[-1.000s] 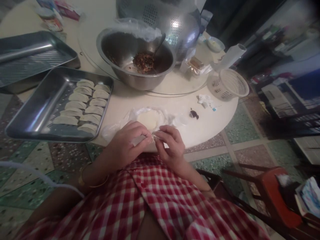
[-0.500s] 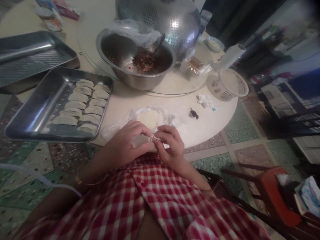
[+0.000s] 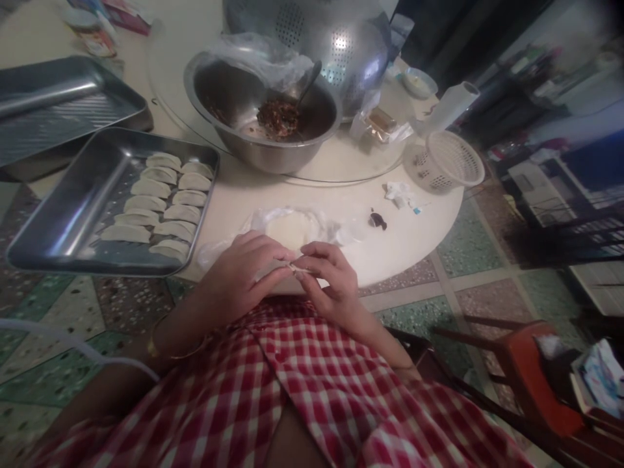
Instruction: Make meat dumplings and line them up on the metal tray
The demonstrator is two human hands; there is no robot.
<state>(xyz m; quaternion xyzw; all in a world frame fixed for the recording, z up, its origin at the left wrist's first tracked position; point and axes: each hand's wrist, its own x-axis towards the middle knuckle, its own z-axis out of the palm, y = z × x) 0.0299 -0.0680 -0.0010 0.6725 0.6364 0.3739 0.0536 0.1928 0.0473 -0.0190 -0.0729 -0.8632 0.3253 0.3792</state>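
Note:
Between the fingertips of both hands is a dumpling [image 3: 293, 267], of which only a thin pale edge shows. My left hand [image 3: 248, 270] pinches one end with thumb and forefinger. From the other side, my right hand [image 3: 329, 276] presses thumb and fingers on the same edge. Just beyond the hands, a stack of round dumpling wrappers [image 3: 288, 229] lies on a clear plastic bag [image 3: 251, 224]. To the left, a metal tray [image 3: 63, 218] holds several folded dumplings [image 3: 151, 188] in two columns. A steel bowl [image 3: 273, 156] farther back contains dark minced filling [image 3: 277, 118] and a spoon.
A second metal tray [image 3: 117, 97] stands behind the first. At the back are a large perforated metal colander [image 3: 361, 45] and a plastic-wrapped packet [image 3: 383, 123]. A white basket [image 3: 451, 162], crumpled tissue [image 3: 397, 192] and a dark scrap [image 3: 377, 221] sit toward the right edge.
My fingers have shifted slightly along the dumpling's edge, with my left thumb and forefinger closer together, and less of the dough shows. The view has moved slightly.

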